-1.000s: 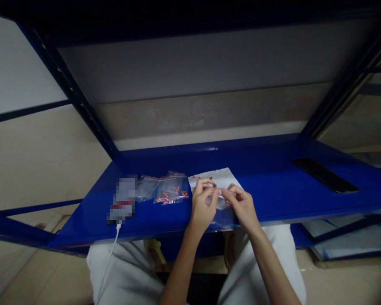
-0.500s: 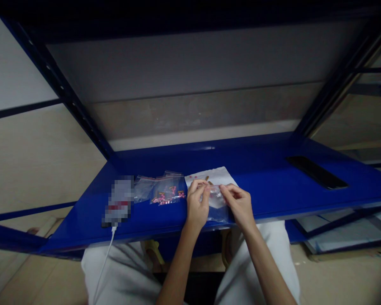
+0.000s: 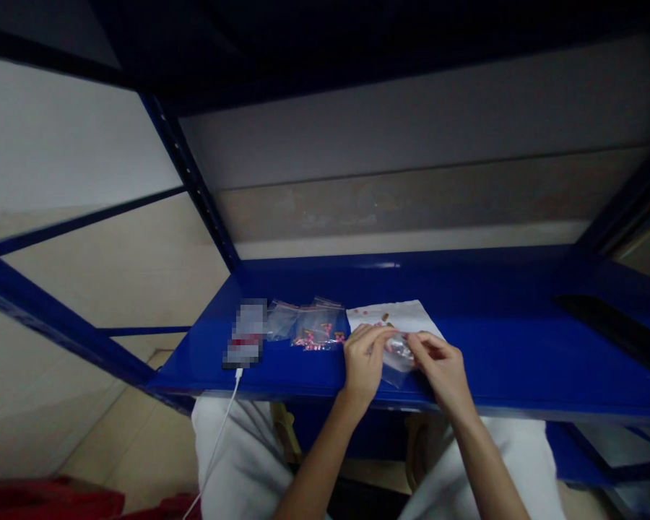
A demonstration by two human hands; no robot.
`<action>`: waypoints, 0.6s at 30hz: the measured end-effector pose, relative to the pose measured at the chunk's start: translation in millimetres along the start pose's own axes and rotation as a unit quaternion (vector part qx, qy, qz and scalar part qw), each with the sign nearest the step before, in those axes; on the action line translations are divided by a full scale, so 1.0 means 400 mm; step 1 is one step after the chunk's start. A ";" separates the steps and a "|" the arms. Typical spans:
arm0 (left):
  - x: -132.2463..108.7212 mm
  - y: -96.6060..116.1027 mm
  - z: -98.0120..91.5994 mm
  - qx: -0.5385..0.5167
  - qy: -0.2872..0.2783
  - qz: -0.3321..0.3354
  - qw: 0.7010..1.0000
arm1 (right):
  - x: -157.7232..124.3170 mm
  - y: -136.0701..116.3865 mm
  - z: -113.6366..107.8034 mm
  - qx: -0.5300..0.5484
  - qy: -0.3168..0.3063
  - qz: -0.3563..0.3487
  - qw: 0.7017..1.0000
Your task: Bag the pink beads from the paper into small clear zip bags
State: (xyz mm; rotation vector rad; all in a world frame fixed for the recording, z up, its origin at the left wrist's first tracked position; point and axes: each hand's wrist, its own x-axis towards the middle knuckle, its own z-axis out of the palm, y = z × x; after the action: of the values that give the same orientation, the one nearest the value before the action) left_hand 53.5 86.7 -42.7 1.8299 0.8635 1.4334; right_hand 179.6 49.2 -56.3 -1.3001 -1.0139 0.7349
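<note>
Between my hands hangs a small clear zip bag (image 3: 399, 354), near the front edge of the blue shelf. My left hand (image 3: 364, 359) pinches its upper left side and my right hand (image 3: 438, 360) pinches its upper right side; both are closed. Just behind my fingers lies a white sheet of paper (image 3: 412, 313) with several small pink and brownish-gold pieces on it, partly hidden by my hands. To the left are clear zip bags (image 3: 319, 328) holding small pink and gold pieces. What the bag in my hands contains is too small to make out.
A phone-like device (image 3: 246, 332), blurred out, lies at the left with a white cable (image 3: 222, 426) running down over my leg. On the right rests a black phone (image 3: 620, 328). Blue metal posts (image 3: 187, 170) frame the shelf (image 3: 498, 289).
My view has swung left, so everything sits further right in the picture. The fingers of my left hand have come nearer my right hand at the bag's top edge.
</note>
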 end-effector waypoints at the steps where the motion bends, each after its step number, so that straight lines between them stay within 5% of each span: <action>1: 0.007 0.004 -0.012 -0.005 0.023 -0.024 0.999 | 0.002 0.003 -0.001 0.000 -0.003 0.002 1.000; 5: 0.063 0.007 -0.121 -0.011 0.156 -0.119 0.981 | 0.004 0.010 -0.004 0.005 0.018 0.005 1.000; 9: 0.137 -0.031 -0.285 0.105 0.223 -0.111 0.963 | 0.000 0.001 0.001 -0.006 0.020 0.008 1.000; 13: 0.177 -0.097 -0.394 0.301 0.177 -0.121 0.929 | 0.000 -0.004 0.005 0.005 0.013 0.007 1.000; 18: 0.177 -0.145 -0.409 0.386 0.128 -0.141 0.903 | 0.001 -0.003 0.004 0.009 0.020 0.011 1.000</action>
State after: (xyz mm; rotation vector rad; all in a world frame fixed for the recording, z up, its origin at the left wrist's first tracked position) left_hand -99.3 192.7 -19.7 1.9367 1.9629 1.2410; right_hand 178.2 50.0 -55.2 -1.3075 -0.9606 0.7315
